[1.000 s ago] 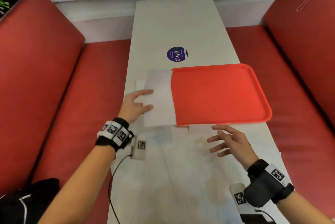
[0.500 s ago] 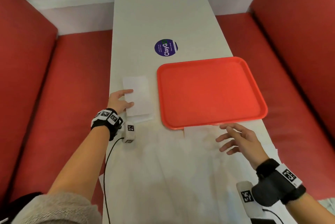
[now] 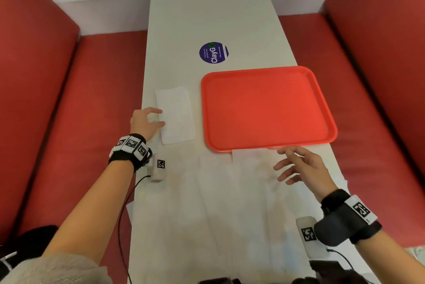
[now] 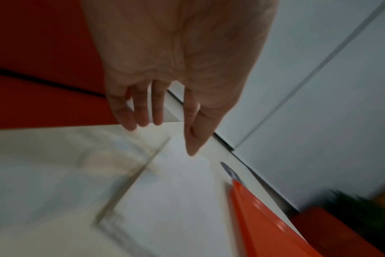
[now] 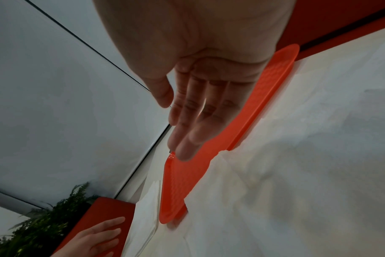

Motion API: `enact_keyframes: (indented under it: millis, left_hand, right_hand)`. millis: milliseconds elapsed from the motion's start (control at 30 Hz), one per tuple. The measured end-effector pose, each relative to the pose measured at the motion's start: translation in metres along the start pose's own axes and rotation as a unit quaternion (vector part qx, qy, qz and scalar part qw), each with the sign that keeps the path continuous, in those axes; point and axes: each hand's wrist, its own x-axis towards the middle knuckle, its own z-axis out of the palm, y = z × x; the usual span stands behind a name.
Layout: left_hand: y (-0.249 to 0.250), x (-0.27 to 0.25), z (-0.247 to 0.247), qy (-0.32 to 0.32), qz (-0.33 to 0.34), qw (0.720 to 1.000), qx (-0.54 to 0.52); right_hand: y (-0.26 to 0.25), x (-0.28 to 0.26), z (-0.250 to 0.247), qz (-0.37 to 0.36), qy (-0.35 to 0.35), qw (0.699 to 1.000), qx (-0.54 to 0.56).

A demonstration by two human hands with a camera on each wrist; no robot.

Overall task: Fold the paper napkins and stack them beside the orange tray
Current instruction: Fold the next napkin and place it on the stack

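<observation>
Resting left hand [image 3: 145,122] open on folded napkins [image 3: 176,115], right hand [image 3: 301,166] spread, seemingly hovering

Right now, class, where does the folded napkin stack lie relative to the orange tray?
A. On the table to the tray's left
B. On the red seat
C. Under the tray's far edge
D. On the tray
A: the folded napkin stack lies on the table, left of the orange tray, with a gap between them.
</observation>
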Motion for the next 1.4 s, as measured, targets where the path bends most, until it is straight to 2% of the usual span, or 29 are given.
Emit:
enact_keyframes:
  millis: [67, 167, 267, 367, 433, 500, 567, 633, 767, 867, 1000, 1100, 1200, 1267, 1333, 1400]
  left_hand:
    - [0.003, -0.029, 0.002, -0.001, 0.050, 0.998, 0.029]
    - [0.002, -0.082, 0.017, -0.072, 0.096, 0.992, 0.047]
    - [-0.006, -0.129, 0.041, -0.138, 0.088, 0.982, 0.090]
    - [-0.008, -0.168, 0.063, -0.156, 0.070, 0.982, 0.074]
    - [-0.005, -0.192, 0.077, -0.170, 0.086, 0.980, 0.060]
    - [-0.002, -0.210, 0.093, -0.200, 0.112, 0.971, 0.069]
    - [-0.001, -0.221, 0.107, -0.219, 0.115, 0.966, 0.072]
    - [-0.003, -0.226, 0.116, -0.224, 0.104, 0.966, 0.079]
    - [-0.004, -0.228, 0.121, -0.205, 0.075, 0.975, 0.051]
    - [-0.002, -0.225, 0.120, -0.192, 0.016, 0.981, -0.006]
    - [0.007, -0.220, 0.109, -0.169, -0.076, 0.970, -0.158]
    - [0.010, -0.219, 0.098, -0.164, -0.057, 0.973, -0.152]
    - [0.015, -0.220, 0.081, -0.123, -0.008, 0.987, -0.098]
    - [0.026, -0.222, 0.064, -0.125, 0.020, 0.984, -0.126]
    - [0.040, -0.225, 0.044, -0.168, 0.030, 0.961, -0.217]
    - [0.056, -0.227, 0.021, -0.220, 0.019, 0.917, -0.332]
  right_hand:
    - [0.006, -0.004, -0.002, 0.000, 0.000, 1.000, -0.006]
    - [0.018, -0.010, 0.001, 0.004, -0.019, 1.000, -0.024]
    - [0.027, -0.015, 0.013, 0.003, -0.053, 0.998, -0.046]
    - [0.031, -0.020, 0.029, -0.005, -0.085, 0.994, -0.065]
    - [0.037, -0.022, 0.040, -0.004, -0.110, 0.990, -0.092]
    - [0.051, -0.019, 0.050, 0.001, -0.125, 0.980, -0.152]
    - [0.067, -0.015, 0.059, -0.001, -0.138, 0.959, -0.249]
    - [0.075, -0.013, 0.067, -0.015, -0.148, 0.939, -0.309]
    - [0.078, -0.010, 0.079, -0.012, -0.161, 0.947, -0.276]
    - [0.077, -0.010, 0.086, -0.012, -0.182, 0.946, -0.269]
    - [0.065, -0.020, 0.099, -0.074, -0.269, 0.922, -0.270]
    - [0.056, -0.030, 0.106, -0.076, -0.319, 0.913, -0.244]
    - [0.052, -0.030, 0.104, -0.092, -0.294, 0.928, -0.211]
    - [0.048, -0.026, 0.098, -0.092, -0.246, 0.949, -0.175]
    - [0.046, -0.021, 0.092, -0.088, -0.203, 0.967, -0.130]
    - [0.041, -0.019, 0.087, -0.091, -0.178, 0.974, -0.104]
